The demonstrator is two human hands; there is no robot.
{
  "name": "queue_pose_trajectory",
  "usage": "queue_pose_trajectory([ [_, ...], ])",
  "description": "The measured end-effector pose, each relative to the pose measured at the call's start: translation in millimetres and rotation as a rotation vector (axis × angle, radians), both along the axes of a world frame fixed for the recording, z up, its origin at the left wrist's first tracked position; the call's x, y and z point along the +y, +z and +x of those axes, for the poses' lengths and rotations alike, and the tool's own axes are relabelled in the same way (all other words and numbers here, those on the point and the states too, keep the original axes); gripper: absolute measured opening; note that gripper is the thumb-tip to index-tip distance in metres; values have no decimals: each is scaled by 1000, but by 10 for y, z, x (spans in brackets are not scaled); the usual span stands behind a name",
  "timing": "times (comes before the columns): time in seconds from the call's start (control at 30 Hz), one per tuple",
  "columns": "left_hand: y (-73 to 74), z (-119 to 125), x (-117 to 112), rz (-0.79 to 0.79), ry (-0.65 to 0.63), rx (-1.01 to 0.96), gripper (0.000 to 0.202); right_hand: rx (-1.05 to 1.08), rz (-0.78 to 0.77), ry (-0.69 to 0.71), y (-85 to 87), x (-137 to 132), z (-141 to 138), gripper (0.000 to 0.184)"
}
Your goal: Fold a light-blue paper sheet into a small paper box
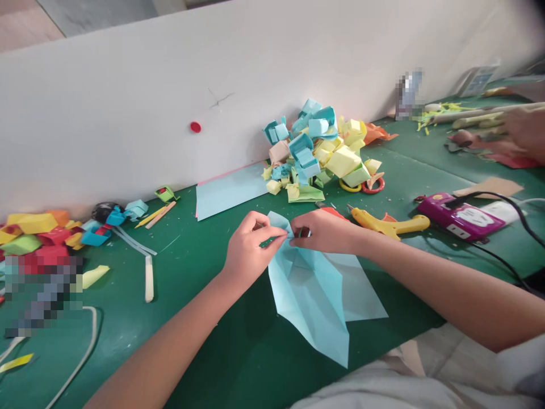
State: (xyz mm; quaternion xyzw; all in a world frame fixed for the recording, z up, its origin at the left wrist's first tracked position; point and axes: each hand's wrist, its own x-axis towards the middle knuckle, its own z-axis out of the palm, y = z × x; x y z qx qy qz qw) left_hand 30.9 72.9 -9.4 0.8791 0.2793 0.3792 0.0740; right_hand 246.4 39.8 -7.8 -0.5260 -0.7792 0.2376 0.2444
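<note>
A light blue sheet of paper (313,289), partly folded, lies on the green table (204,318) in front of me. My left hand (249,250) pinches the paper's far edge from the left, fingers closed on it. My right hand (326,232) pinches the same edge from the right, thumb and fingers pressed on the fold. The two hands nearly touch at the top of the sheet. A second pale blue sheet (361,289) lies under it on the right.
A heap of folded blue and yellow paper pieces (317,150) sits against the white wall, with scissors (366,184) beside it. A yellow glue gun (389,223) and purple power strip (460,218) lie right. Coloured scraps (38,233) lie left. Another person's hand (525,128) is far right.
</note>
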Motion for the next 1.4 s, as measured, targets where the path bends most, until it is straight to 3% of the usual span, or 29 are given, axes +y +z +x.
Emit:
queue_pose_trajectory([
  [0.3,69,15,-4,135,-59,253,19,-5,3,34,-1,0,20,10],
  [0.5,159,-12,-4,91,-126,306,26,46,-54,112,48,-18,13,15],
  [0.6,134,-10,7,-27,-104,210,29,35,-27,64,26,-5,16,20],
  [0.8,103,19,3,-393,22,15,59,23,-40,12,10,11,40,22],
  [0.93,103,27,38,-659,41,110,32,54,-57,19,40,0,32,12],
  [1.03,90,22,70,-694,33,155,11,102,-92,34,67,-20,15,10],
  [1.27,14,-37,181,-787,8,40,20,90,-52,-66,11,22,54,14],
  [1.4,-21,-60,244,-847,-11,-7,22,113,-65,-38,-34,92,125,25],
])
